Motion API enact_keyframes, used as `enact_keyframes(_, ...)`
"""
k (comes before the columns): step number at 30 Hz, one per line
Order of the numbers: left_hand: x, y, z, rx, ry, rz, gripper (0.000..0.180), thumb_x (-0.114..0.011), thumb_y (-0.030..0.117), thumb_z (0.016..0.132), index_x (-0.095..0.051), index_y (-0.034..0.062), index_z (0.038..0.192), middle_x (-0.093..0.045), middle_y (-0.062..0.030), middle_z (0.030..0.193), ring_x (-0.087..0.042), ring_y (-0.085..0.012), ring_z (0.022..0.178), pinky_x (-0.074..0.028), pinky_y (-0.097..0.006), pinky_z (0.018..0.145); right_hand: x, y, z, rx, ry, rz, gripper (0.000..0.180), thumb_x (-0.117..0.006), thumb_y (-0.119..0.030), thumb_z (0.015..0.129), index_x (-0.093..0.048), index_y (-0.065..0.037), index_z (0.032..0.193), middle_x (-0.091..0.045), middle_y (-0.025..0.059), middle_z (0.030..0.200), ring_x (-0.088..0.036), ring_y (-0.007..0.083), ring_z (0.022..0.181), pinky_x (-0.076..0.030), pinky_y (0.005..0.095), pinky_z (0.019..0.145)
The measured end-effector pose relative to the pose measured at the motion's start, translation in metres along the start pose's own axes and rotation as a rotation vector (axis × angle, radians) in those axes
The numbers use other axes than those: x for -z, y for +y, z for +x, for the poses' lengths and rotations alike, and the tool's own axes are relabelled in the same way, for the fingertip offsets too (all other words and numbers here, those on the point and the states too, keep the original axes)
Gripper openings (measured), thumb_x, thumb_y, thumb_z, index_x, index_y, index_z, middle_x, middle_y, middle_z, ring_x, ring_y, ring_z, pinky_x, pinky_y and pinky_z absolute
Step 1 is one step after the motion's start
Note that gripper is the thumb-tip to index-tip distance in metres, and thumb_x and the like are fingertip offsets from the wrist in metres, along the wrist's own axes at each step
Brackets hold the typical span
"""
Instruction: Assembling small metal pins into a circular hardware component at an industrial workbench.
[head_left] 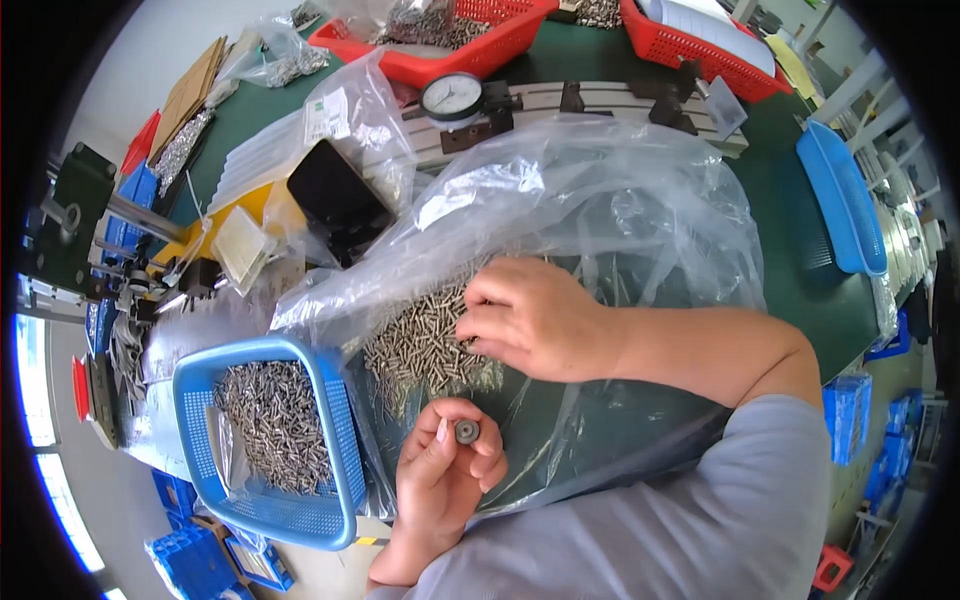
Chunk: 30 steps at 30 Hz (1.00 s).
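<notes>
Left hand pinching small dark round metal ring, right hand at twelve o'clock, fingers curled into heap of small silver metal pins on clear plastic bag

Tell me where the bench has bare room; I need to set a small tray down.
Bare green mat shows between the big clear bag and the empty blue tray at right. A narrower strip lies between the red baskets and the dial gauge. The middle and left are crowded: pin pile, blue basket, both hands, bags, fixtures.
</notes>
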<state>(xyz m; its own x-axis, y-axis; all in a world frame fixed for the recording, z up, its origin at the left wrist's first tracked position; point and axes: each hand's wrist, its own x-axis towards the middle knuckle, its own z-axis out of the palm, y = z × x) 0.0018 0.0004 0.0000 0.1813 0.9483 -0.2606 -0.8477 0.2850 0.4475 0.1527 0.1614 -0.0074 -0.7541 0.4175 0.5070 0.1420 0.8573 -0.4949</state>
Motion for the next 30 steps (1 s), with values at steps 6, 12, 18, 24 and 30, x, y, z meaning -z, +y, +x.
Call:
enact_keyframes(6,0.000,-0.002,-0.005,-0.002,0.006,-0.007,0.024,-0.049,0.023,0.095,-0.053,0.0044,0.109,-0.051,-0.0123,0.083,-0.041,-0.0157,0.065,-0.036,-0.028,0.057,0.002,-0.014,0.000,0.015,-0.020,-0.012,0.033,-0.072,-0.022,0.070,-0.063,-0.008,0.099,-0.052,0.0054,0.094,-0.053,0.0248,0.083,-0.045,0.0368,0.071)
enact_keyframes(12,0.002,-0.004,-0.009,-0.042,0.013,-0.004,0.024,-0.048,0.023,0.096,-0.053,0.0037,0.109,-0.052,-0.0126,0.083,-0.041,-0.0157,0.066,-0.036,-0.029,0.057,-0.004,-0.013,0.000,0.062,-0.048,0.006,0.026,-0.073,-0.018,0.067,-0.064,-0.009,0.090,-0.053,0.0045,0.089,-0.053,0.0233,0.079,-0.046,0.0360,0.069)
enact_keyframes(18,0.000,-0.005,-0.006,-0.095,-0.008,-0.017,0.022,-0.049,0.021,0.095,-0.053,0.0048,0.110,-0.052,-0.0120,0.086,-0.043,-0.0148,0.067,-0.037,-0.028,0.057,-0.004,-0.009,0.001,0.130,-0.011,0.014,0.021,-0.074,-0.016,0.065,-0.063,-0.009,0.081,-0.053,0.0038,0.082,-0.053,0.0234,0.074,-0.045,0.0358,0.064)
enact_keyframes(24,0.001,-0.008,-0.005,-0.157,-0.004,-0.028,0.021,-0.054,0.019,0.093,-0.053,0.0066,0.111,-0.052,-0.0110,0.092,-0.044,-0.0135,0.070,-0.038,-0.027,0.059,-0.002,-0.009,-0.001,0.139,0.009,0.082,0.019,-0.074,-0.016,0.066,-0.063,-0.010,0.080,-0.054,0.0025,0.079,-0.055,0.0231,0.074,-0.045,0.0358,0.064)
enact_keyframes(30,0.006,-0.009,-0.006,-0.148,-0.017,-0.048,0.024,-0.058,0.018,0.091,-0.053,0.0077,0.112,-0.053,-0.0110,0.097,-0.046,-0.0139,0.075,-0.039,-0.027,0.062,0.000,-0.022,0.000,-0.150,-0.031,0.439,0.009,-0.067,-0.005,0.080,-0.065,-0.005,0.089,-0.062,0.0072,0.080,-0.062,0.0212,0.071,-0.048,0.0306,0.064)
